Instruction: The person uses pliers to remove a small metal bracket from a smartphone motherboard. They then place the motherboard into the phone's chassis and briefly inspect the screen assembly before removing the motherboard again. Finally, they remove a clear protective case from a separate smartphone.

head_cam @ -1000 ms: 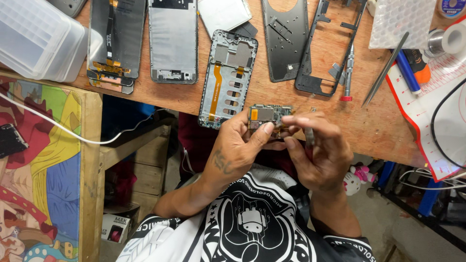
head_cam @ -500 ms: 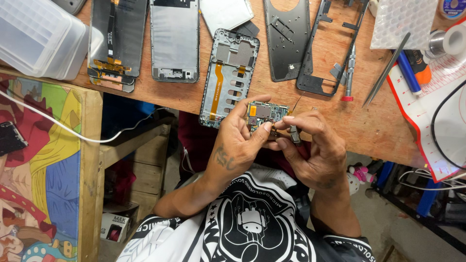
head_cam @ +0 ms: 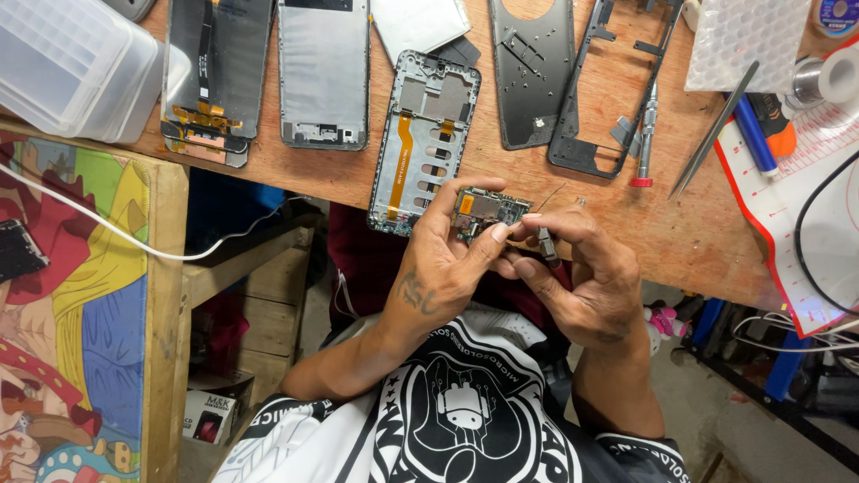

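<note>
My left hand (head_cam: 447, 259) holds a small green phone circuit board (head_cam: 488, 211) by its edges, just above the near edge of the wooden workbench (head_cam: 680, 233). My right hand (head_cam: 582, 277) grips a thin tool with a dark handle (head_cam: 546, 246), its fine tip pointing up past the board's right end. The two hands touch each other at the fingertips. A grey phone mid-frame with an orange flex cable (head_cam: 420, 134) lies flat right behind the board.
Across the bench lie a screen assembly (head_cam: 210, 80), a silver back plate (head_cam: 324, 72), a dark rear cover (head_cam: 528, 72), an open frame (head_cam: 608, 89), a red-tipped screwdriver (head_cam: 644, 134), tweezers (head_cam: 711, 134) and a blue pen (head_cam: 750, 134). A clear plastic box (head_cam: 63, 63) sits far left.
Both hands with the board have shifted slightly toward the bench, and the tool in my right hand has turned so its tip now points past the board's right end.
</note>
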